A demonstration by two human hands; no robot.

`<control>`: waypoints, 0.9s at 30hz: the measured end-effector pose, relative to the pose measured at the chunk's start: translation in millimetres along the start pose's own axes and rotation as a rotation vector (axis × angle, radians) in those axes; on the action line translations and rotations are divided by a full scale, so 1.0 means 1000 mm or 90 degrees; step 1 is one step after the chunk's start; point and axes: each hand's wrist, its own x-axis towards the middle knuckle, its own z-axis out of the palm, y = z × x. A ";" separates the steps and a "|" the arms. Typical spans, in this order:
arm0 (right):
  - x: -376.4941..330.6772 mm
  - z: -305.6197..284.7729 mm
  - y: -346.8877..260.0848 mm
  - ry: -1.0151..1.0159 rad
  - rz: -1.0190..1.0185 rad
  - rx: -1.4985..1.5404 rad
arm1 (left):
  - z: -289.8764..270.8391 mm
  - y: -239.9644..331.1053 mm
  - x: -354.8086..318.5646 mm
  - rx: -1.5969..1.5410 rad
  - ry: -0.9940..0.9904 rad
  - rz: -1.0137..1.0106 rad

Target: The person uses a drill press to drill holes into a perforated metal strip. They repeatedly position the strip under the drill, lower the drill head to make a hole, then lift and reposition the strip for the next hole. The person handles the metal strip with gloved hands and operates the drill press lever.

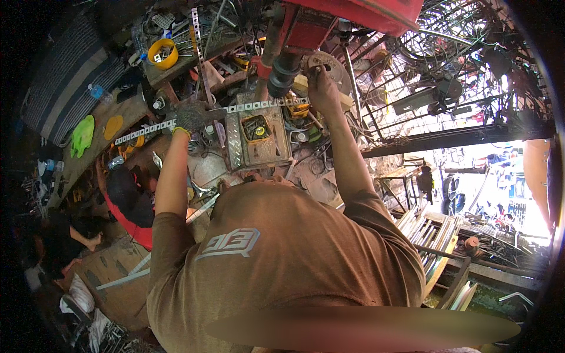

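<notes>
My left hand (192, 117), in a dark grey glove with a yellow cuff, is closed around a long pale metal strip with holes (253, 106). The strip runs sideways under the dark spindle (283, 73) of a red drill press (318, 23). Up at the right of the spindle, my bare right hand (323, 88) has its fingers wrapped round the press's feed handle (318, 69), beside a round metal pulley-like disc. Just in front of the strip sits a small yellow-edged tray of metal bits (256, 129) on the worn machine base (273, 154). The drill tip cannot be made out.
On the left bench are a yellow bowl (163, 54), a green glove (82, 135) and a plastic bottle (99, 92). Another person in a dark cap (129, 197) is low at my left. Metal rods and wire clutter (435, 76) crowd the right; bar stock (426, 232) lies below.
</notes>
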 end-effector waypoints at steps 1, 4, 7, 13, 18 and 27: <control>0.000 0.001 0.001 0.003 -0.010 0.025 | -0.001 -0.001 0.003 -0.017 -0.036 -0.004; 0.001 0.002 0.002 0.023 0.009 -0.004 | -0.004 -0.002 0.008 -0.042 -0.075 -0.014; 0.001 0.000 0.002 0.020 0.018 -0.023 | -0.007 0.001 0.005 -0.078 -0.004 -0.007; 0.001 -0.010 -0.004 0.076 -0.089 -0.016 | -0.028 0.012 -0.008 -0.073 0.022 -0.037; 0.002 -0.011 -0.007 0.158 -0.036 0.018 | -0.054 0.025 -0.018 -0.043 0.061 -0.065; 0.022 0.000 0.010 0.102 0.029 0.005 | -0.074 0.043 -0.032 0.019 0.079 -0.086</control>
